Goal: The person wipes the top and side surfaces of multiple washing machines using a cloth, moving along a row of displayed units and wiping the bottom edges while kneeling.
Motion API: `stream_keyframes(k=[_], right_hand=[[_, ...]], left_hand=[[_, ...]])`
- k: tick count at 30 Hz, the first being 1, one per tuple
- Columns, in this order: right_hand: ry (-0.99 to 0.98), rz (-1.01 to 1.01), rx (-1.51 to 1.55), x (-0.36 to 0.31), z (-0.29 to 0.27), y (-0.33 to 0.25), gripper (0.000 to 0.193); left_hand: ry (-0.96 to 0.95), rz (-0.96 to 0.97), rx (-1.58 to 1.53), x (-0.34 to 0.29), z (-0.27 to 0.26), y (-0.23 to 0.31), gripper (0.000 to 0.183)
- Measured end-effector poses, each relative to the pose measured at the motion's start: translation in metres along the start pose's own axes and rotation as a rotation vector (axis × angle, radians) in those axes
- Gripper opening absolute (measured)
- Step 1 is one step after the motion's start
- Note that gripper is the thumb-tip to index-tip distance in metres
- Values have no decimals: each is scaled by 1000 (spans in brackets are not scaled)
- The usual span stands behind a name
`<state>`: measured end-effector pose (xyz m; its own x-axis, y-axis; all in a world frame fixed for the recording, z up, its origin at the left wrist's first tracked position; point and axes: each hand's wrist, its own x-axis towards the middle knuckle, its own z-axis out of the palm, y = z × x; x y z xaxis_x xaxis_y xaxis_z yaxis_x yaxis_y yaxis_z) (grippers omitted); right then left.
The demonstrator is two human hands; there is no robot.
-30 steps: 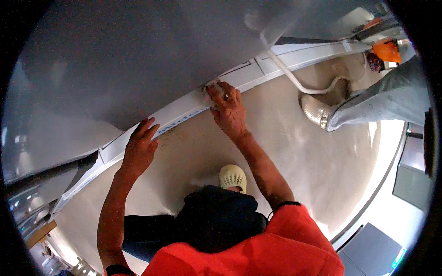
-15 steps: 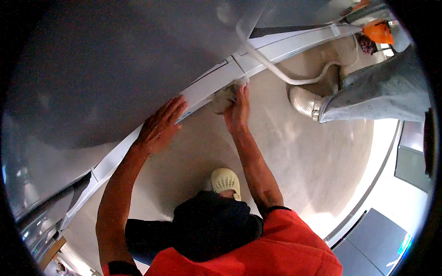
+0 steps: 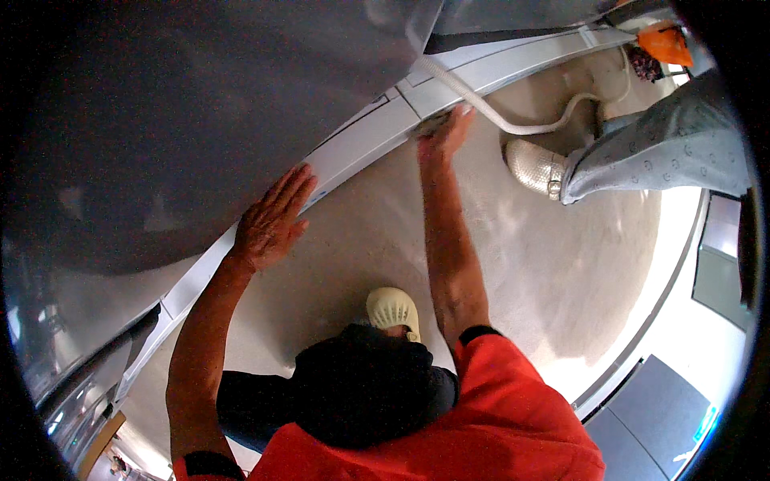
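Observation:
My left hand (image 3: 273,218) lies flat with fingers stretched out against the long white base strip (image 3: 357,152) under a large dark glossy panel (image 3: 216,104). It holds nothing. Farther right, my right hand (image 3: 447,138) is pressed to the lower edge of the same strip, near a seam. Under its fingers is a crumpled greyish cloth (image 3: 433,123), mostly hidden by the hand and a little blurred.
A pale hose (image 3: 521,128) runs from the panel across the floor. Beside it stands another person's silver shoe (image 3: 533,168) and grey trouser leg (image 3: 658,152). An orange object (image 3: 666,46) is at far right; dark grey cabinets (image 3: 650,417) stand at lower right. My cream clog (image 3: 391,307) is below.
My right hand has slid right and away along the strip with the cloth. The left hand has shifted only slightly. The view has moved a little.

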<state>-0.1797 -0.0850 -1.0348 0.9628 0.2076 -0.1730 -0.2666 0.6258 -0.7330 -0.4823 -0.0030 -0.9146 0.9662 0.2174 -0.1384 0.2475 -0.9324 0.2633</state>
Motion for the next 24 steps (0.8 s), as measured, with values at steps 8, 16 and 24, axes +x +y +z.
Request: stream_keyframes(k=[8,16,24], right_hand=[[-202,727,35,-229,10,43,42],[-521,901,-10,-138,-24,3,25],[-48,72,-375,-32,19,-56,41]], left_hand=[[-39,-44,-11,0,-1,3,77],[9,-18,-88,-1,-1,0,76],[-32,-43,-85,2,-2,1,77]])
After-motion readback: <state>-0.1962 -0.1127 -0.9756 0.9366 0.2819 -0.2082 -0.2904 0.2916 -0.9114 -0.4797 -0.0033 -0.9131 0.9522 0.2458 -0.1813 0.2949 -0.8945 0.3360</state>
